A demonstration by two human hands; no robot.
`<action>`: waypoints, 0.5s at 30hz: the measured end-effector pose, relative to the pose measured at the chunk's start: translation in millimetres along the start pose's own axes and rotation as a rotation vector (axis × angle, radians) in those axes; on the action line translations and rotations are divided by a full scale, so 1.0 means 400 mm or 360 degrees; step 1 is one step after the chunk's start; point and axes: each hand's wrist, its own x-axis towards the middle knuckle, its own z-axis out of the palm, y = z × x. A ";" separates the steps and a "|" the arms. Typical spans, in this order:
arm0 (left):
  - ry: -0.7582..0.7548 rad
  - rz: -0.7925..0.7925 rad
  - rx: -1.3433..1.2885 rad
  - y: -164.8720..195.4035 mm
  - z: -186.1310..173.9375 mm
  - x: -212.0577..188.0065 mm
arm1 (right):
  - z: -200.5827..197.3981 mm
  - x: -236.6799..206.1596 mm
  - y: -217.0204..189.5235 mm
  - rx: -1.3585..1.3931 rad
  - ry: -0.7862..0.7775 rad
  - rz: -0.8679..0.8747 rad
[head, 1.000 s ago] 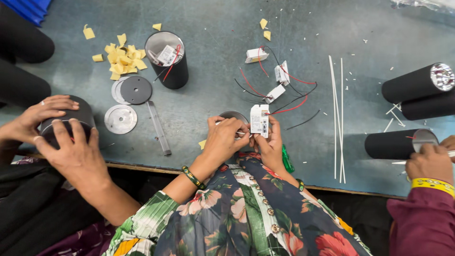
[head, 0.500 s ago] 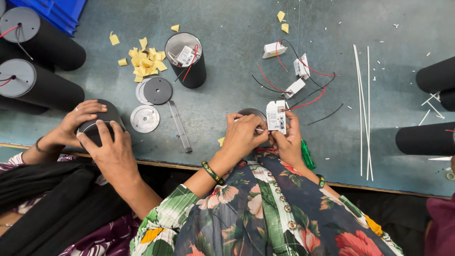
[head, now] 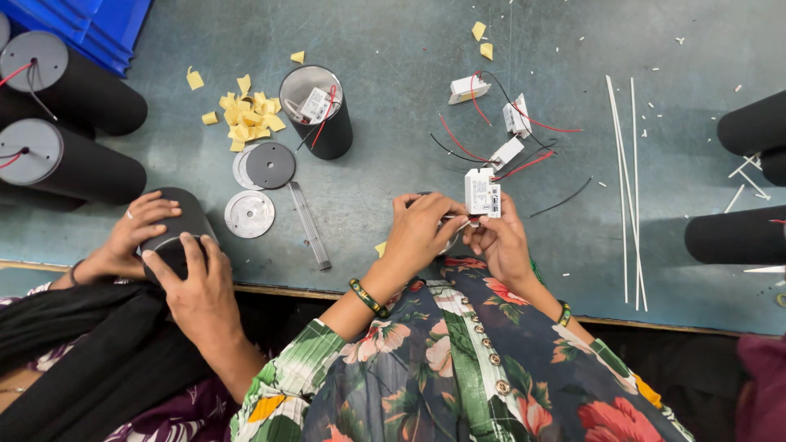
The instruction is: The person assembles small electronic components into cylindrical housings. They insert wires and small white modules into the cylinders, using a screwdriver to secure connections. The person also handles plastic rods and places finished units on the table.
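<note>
My left hand (head: 419, 232) is curled over a dark round part at the table's near edge, which its fingers mostly hide. Close beside it, my right hand (head: 501, 243) holds a small white rectangular driver box (head: 481, 192) upright between thumb and fingers. A thin pale wire (head: 458, 227) runs between the two hands. Both wrists wear green bangles and the sleeves are floral.
Several white driver boxes with red and black wires (head: 508, 139) lie behind my hands. An open black cylinder (head: 318, 110), yellow paper scraps (head: 248, 115) and metal discs (head: 250, 214) lie left. A co-worker's hands grip a black cylinder (head: 172, 233). White rods (head: 626, 188) lie right.
The view has shifted, so everything sits further right in frame. My hands stay together on the box and the dark part. The co-worker's hands stay on the cylinder.
</note>
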 end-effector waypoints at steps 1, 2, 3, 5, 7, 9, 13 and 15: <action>-0.0017 0.0016 -0.0008 -0.001 -0.005 0.000 | 0.000 -0.002 -0.005 -0.0011 0.0004 0.0007; -0.0033 0.0032 -0.0016 -0.002 -0.011 -0.001 | 0.000 -0.003 -0.010 -0.0023 0.0009 0.0015; -0.0048 0.0045 -0.0024 -0.003 -0.019 -0.002 | 0.001 -0.003 -0.014 -0.0036 0.0011 0.0025; -0.0017 0.0029 -0.0020 -0.007 -0.036 -0.004 | 0.004 0.003 -0.029 -0.0185 -0.0012 -0.0069; 0.0017 -0.0049 -0.0178 -0.012 -0.051 -0.007 | 0.011 0.014 -0.051 -0.0335 -0.0093 -0.0097; 0.0057 -0.0183 -0.0504 -0.016 -0.062 -0.007 | 0.023 0.026 -0.079 -0.0490 -0.0230 -0.0066; 0.0126 -0.0406 -0.0880 -0.020 -0.063 -0.003 | 0.083 0.029 -0.114 -0.1180 -0.0420 -0.0139; 0.0225 -0.0565 -0.0932 -0.017 -0.060 -0.003 | 0.120 0.021 -0.118 -0.1585 -0.0500 -0.0436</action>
